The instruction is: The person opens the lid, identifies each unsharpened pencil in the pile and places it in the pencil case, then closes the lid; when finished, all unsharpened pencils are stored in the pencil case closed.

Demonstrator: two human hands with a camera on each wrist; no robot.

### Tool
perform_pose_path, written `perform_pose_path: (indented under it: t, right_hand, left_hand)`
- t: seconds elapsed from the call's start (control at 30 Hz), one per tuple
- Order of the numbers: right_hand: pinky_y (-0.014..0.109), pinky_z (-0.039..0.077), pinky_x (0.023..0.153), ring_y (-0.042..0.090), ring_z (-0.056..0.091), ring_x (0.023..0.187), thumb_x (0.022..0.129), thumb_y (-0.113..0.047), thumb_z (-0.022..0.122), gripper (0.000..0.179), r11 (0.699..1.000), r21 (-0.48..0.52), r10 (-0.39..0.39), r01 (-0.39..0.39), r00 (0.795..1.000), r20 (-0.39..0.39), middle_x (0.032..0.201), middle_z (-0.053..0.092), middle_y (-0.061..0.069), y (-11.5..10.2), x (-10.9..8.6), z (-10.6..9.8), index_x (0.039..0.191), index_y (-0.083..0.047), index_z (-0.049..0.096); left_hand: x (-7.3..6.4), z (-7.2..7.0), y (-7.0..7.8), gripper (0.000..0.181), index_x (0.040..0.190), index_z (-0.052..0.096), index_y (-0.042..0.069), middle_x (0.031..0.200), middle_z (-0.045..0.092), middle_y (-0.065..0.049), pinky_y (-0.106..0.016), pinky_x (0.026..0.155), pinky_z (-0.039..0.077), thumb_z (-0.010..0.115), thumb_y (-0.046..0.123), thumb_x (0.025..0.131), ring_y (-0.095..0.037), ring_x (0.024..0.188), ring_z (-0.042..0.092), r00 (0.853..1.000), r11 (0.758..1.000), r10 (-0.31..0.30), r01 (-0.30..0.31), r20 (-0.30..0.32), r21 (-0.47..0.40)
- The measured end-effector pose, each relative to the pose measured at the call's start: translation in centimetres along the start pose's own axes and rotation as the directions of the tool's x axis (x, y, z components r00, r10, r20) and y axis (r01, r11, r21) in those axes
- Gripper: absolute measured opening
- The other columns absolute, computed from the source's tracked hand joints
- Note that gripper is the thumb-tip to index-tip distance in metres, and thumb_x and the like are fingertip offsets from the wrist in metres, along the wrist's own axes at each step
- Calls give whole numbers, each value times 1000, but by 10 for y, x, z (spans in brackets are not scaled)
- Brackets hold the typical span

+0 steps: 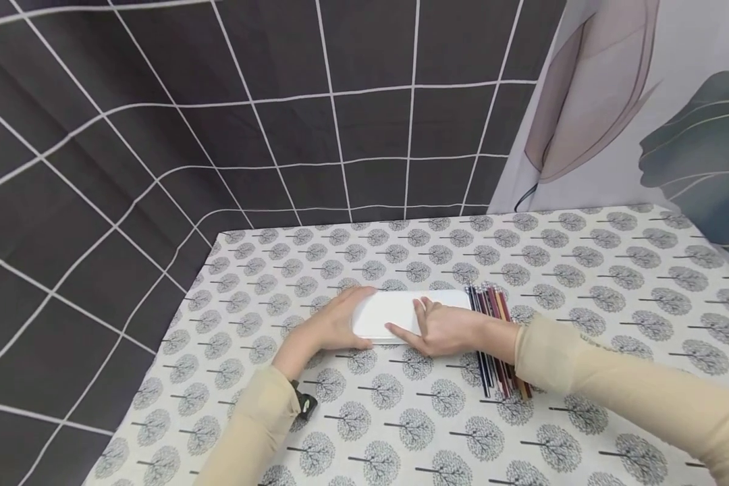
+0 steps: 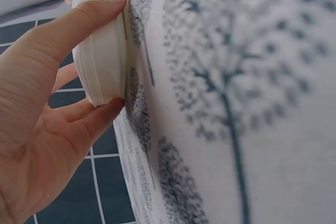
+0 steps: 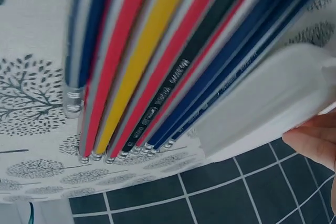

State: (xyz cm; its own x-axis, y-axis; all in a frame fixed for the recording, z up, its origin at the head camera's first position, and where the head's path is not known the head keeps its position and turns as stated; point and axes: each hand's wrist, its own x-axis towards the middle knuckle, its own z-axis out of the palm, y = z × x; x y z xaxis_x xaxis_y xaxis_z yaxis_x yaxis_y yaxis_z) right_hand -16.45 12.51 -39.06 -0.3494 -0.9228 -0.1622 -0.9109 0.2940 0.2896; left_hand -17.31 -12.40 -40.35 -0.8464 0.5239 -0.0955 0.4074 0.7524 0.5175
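Note:
A white lidded case (image 1: 379,314), long and round-cornered, lies on the patterned cloth in the head view. My left hand (image 1: 340,320) grips its left end. In the left wrist view, the thumb (image 2: 100,11) lies along one side of the case and the fingers wrap to the other. From the right, my right hand (image 1: 446,327) rests on the top of the case, one digit stretched leftward. The right wrist view catches only a few fingers (image 3: 315,140) touching the case (image 3: 262,103). Its contents are hidden.
Several pencils (image 1: 492,364) in blue, red, yellow and black lie side by side at the right end of the case, under my right wrist. A tree-print cloth (image 1: 364,405) covers the table. Dark gridded curtain (image 1: 370,135) hangs behind and to the left.

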Motion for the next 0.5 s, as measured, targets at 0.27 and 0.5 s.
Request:
perform_pose_path:
  t: [0.27, 0.5]
  right_hand:
    - [40, 59, 66, 40, 68, 82, 98, -32, 37, 47, 960, -266, -125, 86, 983, -136, 100, 62, 35, -2, -2, 7, 142, -13, 38]
    - [32, 59, 60, 31, 70, 75, 99, -29, 33, 46, 860, -487, -265, 153, 950, -168, 94, 67, 27, -1, -7, 12, 139, -9, 40]
  left_hand:
    - [-4, 2, -1, 119, 148, 13, 21, 139, 43, -17, -51, 97, 44, 88, 32, 57, -34, 119, 49, 997, 995, -72, 69, -40, -72]
    - [-5, 2, 0, 118, 148, 12, 22, 135, 46, -19, -48, 98, 44, 88, 31, 58, -33, 117, 50, 997, 995, -68, 65, -32, -78]
